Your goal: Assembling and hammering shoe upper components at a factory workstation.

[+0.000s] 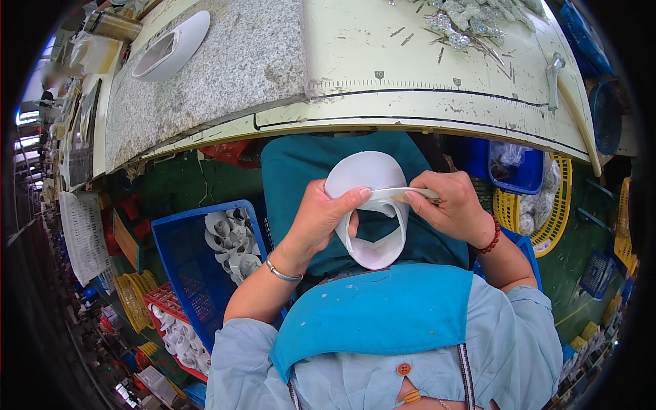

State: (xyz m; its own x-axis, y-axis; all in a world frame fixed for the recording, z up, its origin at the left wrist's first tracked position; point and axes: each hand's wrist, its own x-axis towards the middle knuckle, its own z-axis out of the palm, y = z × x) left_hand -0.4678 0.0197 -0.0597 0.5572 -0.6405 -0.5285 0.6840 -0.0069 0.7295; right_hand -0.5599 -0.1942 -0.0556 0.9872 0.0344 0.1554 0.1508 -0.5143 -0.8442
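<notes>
Over my lap I hold a white, hollow, shoe-shaped piece point(365, 171) with a rounded top and a large opening below. My left hand point(318, 215) is closed round its left side, thumb on the front and a fingertip showing inside the opening. My right hand point(451, 203) pinches a thin white strip-like thing point(396, 193) that lies across the piece's middle, its far end by my left thumb. I cannot tell whether the strip is a tool or part of the piece. A similar white piece point(174, 48) lies on the grey stone slab point(239, 68) ahead.
The pale worktable point(410, 113) bears metal scraps point(471, 27) and a metal rod-like tool point(554, 82). Left of me stands a blue crate point(184, 253) with white pieces, beside a red basket point(164, 301). Rightward are a blue bin point(516, 181) and a yellow basket point(562, 205).
</notes>
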